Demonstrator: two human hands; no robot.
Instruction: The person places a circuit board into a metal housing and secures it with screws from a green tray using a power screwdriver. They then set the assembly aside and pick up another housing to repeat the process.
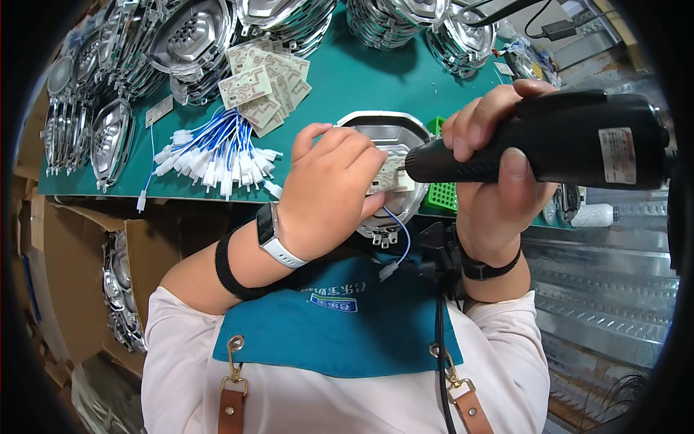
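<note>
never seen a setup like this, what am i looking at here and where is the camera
There is no robot here, just a person working with two bare hands. The single picture comes from a wide fisheye camera on the person's head, looking down, so straight edges bend near the rim.

The right hand grips a black power tool, its narrow tip pointing at a pale board set in a shiny metal part. The left hand lies over the left side of that part. A blue-and-white wire hangs below.

On the green table are stacks of metal shells, a pile of loose boards and a bunch of wires with white plugs.
</note>
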